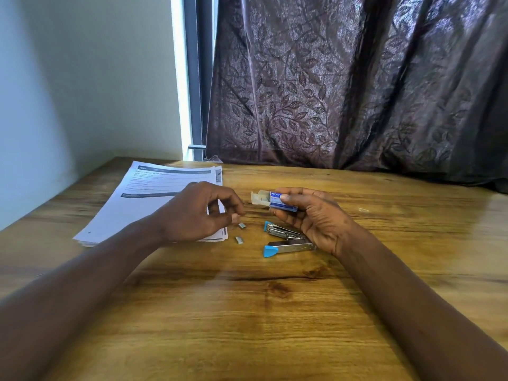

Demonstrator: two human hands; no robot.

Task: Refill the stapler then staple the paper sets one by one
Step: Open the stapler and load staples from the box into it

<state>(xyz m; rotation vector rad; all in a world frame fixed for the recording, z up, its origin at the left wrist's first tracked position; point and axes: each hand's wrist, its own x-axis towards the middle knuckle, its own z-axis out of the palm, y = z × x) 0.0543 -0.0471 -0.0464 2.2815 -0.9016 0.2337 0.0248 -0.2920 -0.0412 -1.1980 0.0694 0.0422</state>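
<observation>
My right hand (310,215) holds a small blue staple box (281,201) with its pale inner tray slid out to the left. Below it the metal stapler (286,240) with blue ends lies hinged open on the wooden table (247,312). Two short staple strips, one (242,225) above the other (239,240), lie on the table left of the stapler. My left hand (198,213) hovers just left of the upper strip, fingers curled with thumb and fingertips close together; I see nothing held in it. A stack of printed paper sets (154,199) lies under and behind that hand.
A dark leaf-patterned curtain (343,92) hangs along the table's far edge, with a window frame (193,78) and a pale wall (82,78) to the left. The table's left edge runs diagonally beside the papers.
</observation>
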